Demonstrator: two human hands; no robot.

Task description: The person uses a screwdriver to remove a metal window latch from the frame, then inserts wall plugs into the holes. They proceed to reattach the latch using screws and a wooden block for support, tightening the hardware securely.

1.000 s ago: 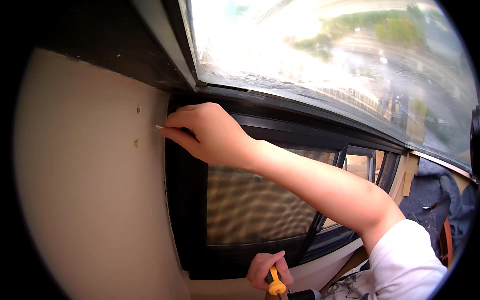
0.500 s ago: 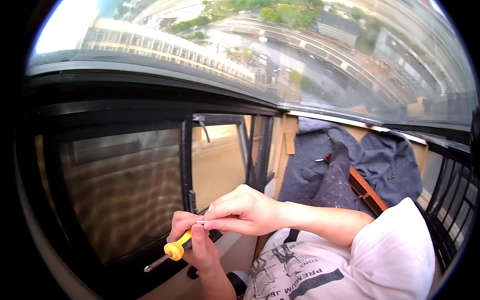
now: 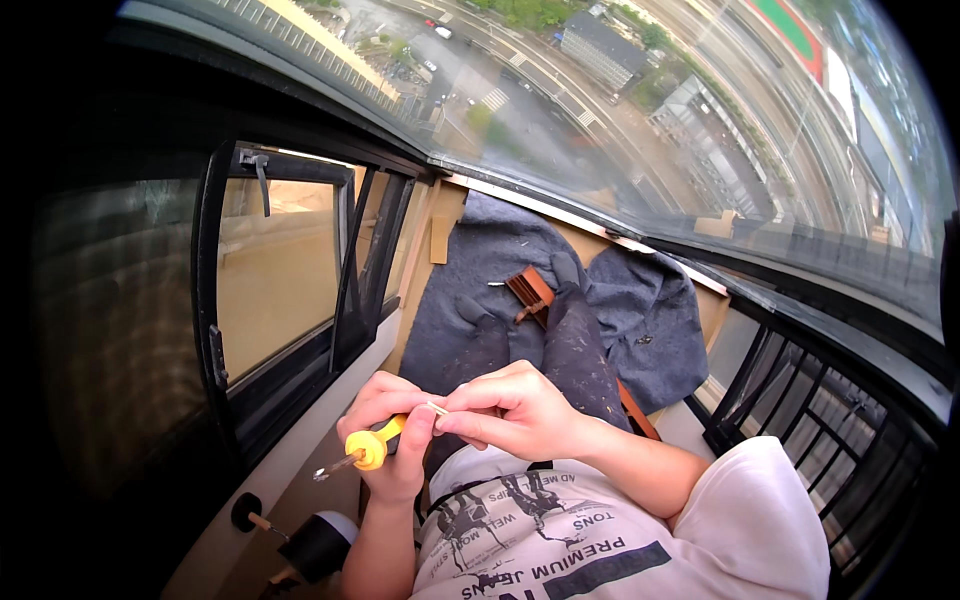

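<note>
My left hand (image 3: 392, 478) is closed around a screwdriver (image 3: 369, 450) with a yellow and black handle; its metal shaft points down and left. At the tips of that hand's thumb and finger shows a small, thin, pale piece (image 3: 437, 408), too small to name. My right hand (image 3: 530, 408) meets the left one there, its thumb and fingers pinched on the same piece. Both hands are held in front of my shirt, above my lap.
Grey cloth (image 3: 630, 340) lies under my feet, with a brown metal channel (image 3: 530, 288) between my legs. A black-framed window (image 3: 280, 260) stands on the left, black railings (image 3: 800, 400) on the right. Sloping glass overlooks a street. A black cylinder (image 3: 318, 547) sits lower left.
My view has swung right and down, so more of the cloth, my legs and the railings shows. Both hands keep their hold, with the screwdriver still in the left.
</note>
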